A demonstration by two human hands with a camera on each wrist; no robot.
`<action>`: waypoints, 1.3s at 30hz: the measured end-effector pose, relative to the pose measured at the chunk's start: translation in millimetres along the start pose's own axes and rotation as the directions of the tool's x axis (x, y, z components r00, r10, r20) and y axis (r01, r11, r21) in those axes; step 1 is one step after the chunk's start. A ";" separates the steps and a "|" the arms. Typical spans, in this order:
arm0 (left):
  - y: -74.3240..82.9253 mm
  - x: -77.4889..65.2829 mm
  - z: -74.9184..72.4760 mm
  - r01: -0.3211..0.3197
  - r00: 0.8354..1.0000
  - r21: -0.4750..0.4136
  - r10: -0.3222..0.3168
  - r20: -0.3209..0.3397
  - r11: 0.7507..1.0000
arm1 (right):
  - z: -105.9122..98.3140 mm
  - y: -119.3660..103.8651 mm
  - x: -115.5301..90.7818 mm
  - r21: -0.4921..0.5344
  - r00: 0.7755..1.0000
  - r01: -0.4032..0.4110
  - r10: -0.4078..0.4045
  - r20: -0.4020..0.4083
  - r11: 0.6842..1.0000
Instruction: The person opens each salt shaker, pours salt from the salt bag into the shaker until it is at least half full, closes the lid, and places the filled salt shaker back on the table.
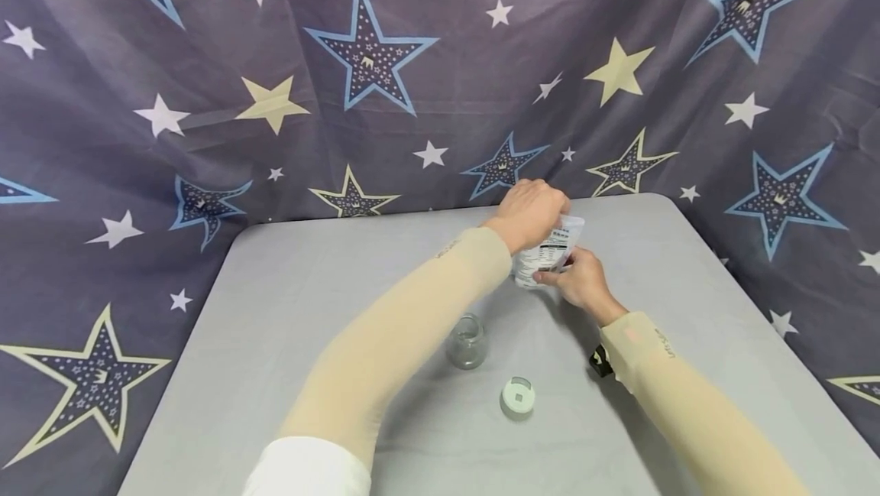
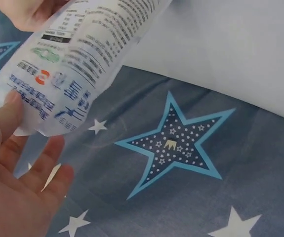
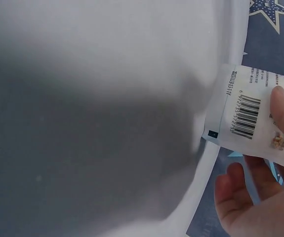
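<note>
Star-printed cloth (image 1: 426, 7) hung behind a grey table (image 1: 309, 282). Right of centre, the left hand (image 1: 531, 209) pinched the upper end of a white pouch (image 1: 546, 255); the right hand (image 1: 581, 280) gripped its lower end (barcode by the thumb). Below centre stood a glass jar (image 1: 467, 342), a pale green lid (image 1: 518, 397) lower right.

This is a curtained-off table space; the kind of room around it cannot be told. Dark star-print cloth (image 1: 454, 53) fills the frame's top and both sides, behind a grey-covered table (image 1: 296, 282) at lower centre.
</note>
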State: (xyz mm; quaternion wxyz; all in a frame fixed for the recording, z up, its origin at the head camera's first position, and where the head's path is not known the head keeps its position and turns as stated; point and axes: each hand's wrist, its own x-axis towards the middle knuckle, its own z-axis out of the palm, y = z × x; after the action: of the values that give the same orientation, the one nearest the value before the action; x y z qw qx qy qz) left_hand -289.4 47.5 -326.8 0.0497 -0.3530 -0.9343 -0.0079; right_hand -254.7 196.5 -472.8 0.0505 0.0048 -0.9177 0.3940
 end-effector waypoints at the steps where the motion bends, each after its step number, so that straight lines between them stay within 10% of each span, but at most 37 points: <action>1: -0.6 -0.8 -0.8 -0.002 1.000 0.001 0.002 0.000 1.000 | 0.2 0.1 0.4 0.001 1.000 0.007 -0.007 -0.001 1.000; 26: -9.4 -33.3 -38.8 0.010 0.995 -0.156 -0.025 -0.098 0.988 | -2.1 -4.1 -29.8 0.342 0.982 0.156 -0.184 0.051 0.927; 39: -15.2 -62.0 -46.0 0.005 0.989 -0.212 -0.036 -0.141 0.977 | -0.9 -7.7 -43.2 0.349 0.970 0.193 -0.233 0.074 0.917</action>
State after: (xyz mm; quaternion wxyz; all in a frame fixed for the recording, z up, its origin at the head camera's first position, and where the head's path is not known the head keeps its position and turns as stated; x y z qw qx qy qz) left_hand -249.2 -7.1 -286.8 0.0790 -0.3453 -0.9256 -0.1331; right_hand -211.3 190.5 -470.8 0.0391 0.1359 -0.8314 0.5374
